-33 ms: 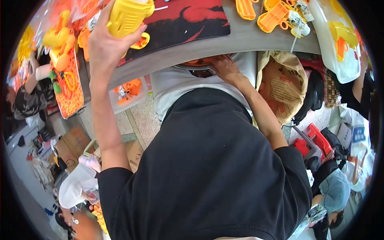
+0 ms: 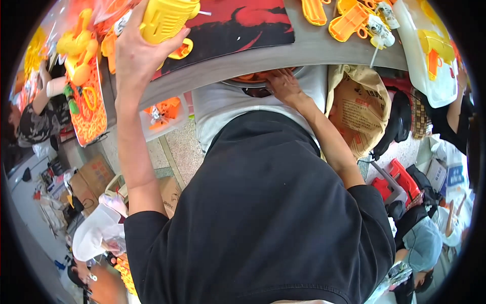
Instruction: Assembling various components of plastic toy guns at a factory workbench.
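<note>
My left hand (image 2: 137, 60) is wrapped round a yellow ribbed plastic housing (image 2: 168, 21), apparently a toy-gun body, above the table's left part. A thin white piece sticks out from its right side; its top is cut off by the frame. A yellow-orange ring-shaped part (image 2: 183, 49) shows just below it. My right hand (image 2: 286, 87) reaches into a round bowl (image 2: 229, 82) on my lap, partly under the table edge. Its fingers are stretched out over orange plastic parts (image 2: 253, 77), with nothing visibly gripped.
A black and red mat (image 2: 238, 25) covers part of the grey table (image 2: 324, 55). Orange gun shells (image 2: 348, 26) and white-grey mechanisms (image 2: 379, 33) lie right. A brown paper sack (image 2: 360, 111) stands beside my right arm. Left are a tray of orange pieces (image 2: 88, 121) and a tub (image 2: 164, 114).
The whole view has shifted very slightly. Both hands keep the same pose, the left on the yellow housing and the right in the bowl.
</note>
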`<action>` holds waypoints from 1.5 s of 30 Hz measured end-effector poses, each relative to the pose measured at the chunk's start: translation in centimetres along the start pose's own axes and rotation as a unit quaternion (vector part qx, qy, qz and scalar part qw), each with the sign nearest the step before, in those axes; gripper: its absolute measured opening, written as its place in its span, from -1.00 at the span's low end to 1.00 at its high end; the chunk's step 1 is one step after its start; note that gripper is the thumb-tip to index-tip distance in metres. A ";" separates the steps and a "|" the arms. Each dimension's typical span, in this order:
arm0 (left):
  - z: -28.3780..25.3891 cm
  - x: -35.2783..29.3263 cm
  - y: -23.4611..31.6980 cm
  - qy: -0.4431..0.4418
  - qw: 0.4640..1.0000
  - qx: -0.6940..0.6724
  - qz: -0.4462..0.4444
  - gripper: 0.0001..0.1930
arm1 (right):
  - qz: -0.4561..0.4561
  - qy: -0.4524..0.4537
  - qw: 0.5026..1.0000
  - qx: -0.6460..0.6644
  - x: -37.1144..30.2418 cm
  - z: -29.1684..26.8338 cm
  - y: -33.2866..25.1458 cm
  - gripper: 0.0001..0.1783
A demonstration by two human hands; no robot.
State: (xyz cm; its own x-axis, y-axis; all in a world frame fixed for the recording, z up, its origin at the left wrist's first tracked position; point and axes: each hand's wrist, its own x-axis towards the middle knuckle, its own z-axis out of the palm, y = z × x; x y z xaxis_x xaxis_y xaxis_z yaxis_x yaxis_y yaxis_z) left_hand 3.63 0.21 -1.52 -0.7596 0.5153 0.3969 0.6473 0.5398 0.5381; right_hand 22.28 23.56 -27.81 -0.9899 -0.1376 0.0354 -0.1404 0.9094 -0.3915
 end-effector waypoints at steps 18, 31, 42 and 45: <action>-0.6 -0.7 -1.0 0.013 1.000 -0.004 0.016 -0.26 | 0.004 0.148 0.973 -0.178 2.3 -1.8 2.0 -0.65; -2.5 -2.9 -1.8 0.054 0.998 -0.034 -0.004 -0.18 | 0.077 0.021 0.882 0.465 0.8 -17.4 -10.1 -0.77; -2.6 -2.0 -0.9 0.018 1.000 -0.012 -0.009 -0.16 | 0.000 0.301 0.947 0.111 11.6 -19.1 -4.1 -0.77; -2.8 -2.9 -1.3 0.012 0.999 -0.008 -0.030 -0.16 | 0.211 0.053 0.976 0.012 11.6 -23.3 -7.3 -0.59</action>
State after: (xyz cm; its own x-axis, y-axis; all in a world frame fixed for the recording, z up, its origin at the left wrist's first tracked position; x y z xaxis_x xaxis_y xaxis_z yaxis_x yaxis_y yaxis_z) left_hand 4.87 -3.87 -1.25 -0.7988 0.4663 0.3801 0.5991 0.5590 0.5732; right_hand 11.30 24.49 -3.17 -0.9565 0.2890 -0.0397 0.2791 0.8670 -0.4127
